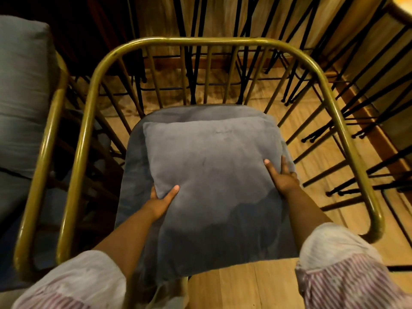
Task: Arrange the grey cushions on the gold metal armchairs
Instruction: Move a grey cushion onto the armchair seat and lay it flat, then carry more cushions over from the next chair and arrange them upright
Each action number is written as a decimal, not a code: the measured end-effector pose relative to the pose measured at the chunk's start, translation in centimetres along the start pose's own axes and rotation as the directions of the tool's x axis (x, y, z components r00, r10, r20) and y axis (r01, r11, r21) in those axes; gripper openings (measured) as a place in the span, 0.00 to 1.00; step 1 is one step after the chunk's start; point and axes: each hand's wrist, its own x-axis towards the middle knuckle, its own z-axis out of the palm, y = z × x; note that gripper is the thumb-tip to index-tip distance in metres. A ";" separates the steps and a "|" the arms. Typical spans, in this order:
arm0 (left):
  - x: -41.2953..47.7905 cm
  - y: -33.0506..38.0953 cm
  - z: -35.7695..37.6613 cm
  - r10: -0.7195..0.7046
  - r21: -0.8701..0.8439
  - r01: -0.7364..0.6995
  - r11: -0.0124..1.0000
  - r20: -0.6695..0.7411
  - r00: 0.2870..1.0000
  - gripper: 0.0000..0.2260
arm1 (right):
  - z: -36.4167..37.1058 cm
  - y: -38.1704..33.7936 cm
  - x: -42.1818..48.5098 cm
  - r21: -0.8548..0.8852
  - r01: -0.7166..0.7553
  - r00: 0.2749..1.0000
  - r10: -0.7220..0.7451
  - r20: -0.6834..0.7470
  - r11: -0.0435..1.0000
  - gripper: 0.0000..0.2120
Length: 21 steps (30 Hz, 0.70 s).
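**Grey cushion held over the seat of the gold armchair**

Wooden plank floor [256,286], warm light, a thicket of thin black metal legs [367,121] beyond and to the right of our hands. We look straight down into a gold metal armchair [89,103], its tubular rail curving round both hands on three sides, slim gold spindles dropping to the seat.

Between our hands: a square grey cushion [211,166], lying flat on the chair's grey seat pad [133,166], which shows as a darker border left of and beyond it.

Left hand [161,202]: clamped on the cushion's near left corner, thumb on top, other fingers hidden beneath the fabric. Right hand [282,175]: fingers spread apart, on the cushion's right edge, thumb on the top face, the others down the side. Whether it grips or only presses, we cannot tell.

Both forearms bare; pale striped sleeves [343,270] bunched at the elbows.

Far left of the left hand: a second gold armchair frame [44,152] just beside the first, with another grey cushion [22,97] upright against it.
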 end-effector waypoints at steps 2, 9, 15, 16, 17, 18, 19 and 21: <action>-0.2 0.0 0.0 0.007 -0.006 -0.007 1.000 -0.019 1.000 0.54 | 0.4 0.4 -0.3 -0.067 0.007 1.000 -0.009 -0.026 0.998 0.37; -7.2 2.6 -1.2 0.153 0.121 -0.157 0.980 0.042 0.987 0.36 | -0.1 0.8 -6.1 -0.273 0.031 0.996 -0.008 0.085 0.962 0.37; -18.5 5.3 -5.1 0.310 0.345 -0.325 0.881 0.101 0.946 0.31 | -0.9 -5.9 -17.5 -0.159 0.341 0.932 -0.311 0.188 0.926 0.29; -20.2 5.3 -6.0 0.326 0.364 -0.337 0.868 0.094 0.941 0.30 | -0.6 -7.0 -18.8 -0.157 0.373 0.917 -0.338 0.210 0.914 0.29; -21.9 5.1 -7.1 0.345 0.377 -0.349 0.858 0.080 0.935 0.30 | -0.6 -8.5 -20.7 -0.162 0.399 0.903 -0.356 0.241 0.902 0.29; -23.4 4.9 -8.3 0.363 0.386 -0.359 0.850 0.064 0.929 0.30 | -0.5 -10.0 -22.5 -0.162 0.426 0.887 -0.374 0.272 0.890 0.29; -24.9 4.6 -9.6 0.378 0.400 -0.365 0.841 0.049 0.925 0.30 | -0.3 -11.4 -24.1 -0.173 0.459 0.866 -0.397 0.304 0.871 0.29; -27.3 4.0 -12.1 0.407 0.443 -0.369 0.817 0.010 0.914 0.31 | 0.3 -14.1 -27.1 -0.171 0.546 0.812 -0.468 0.349 0.820 0.30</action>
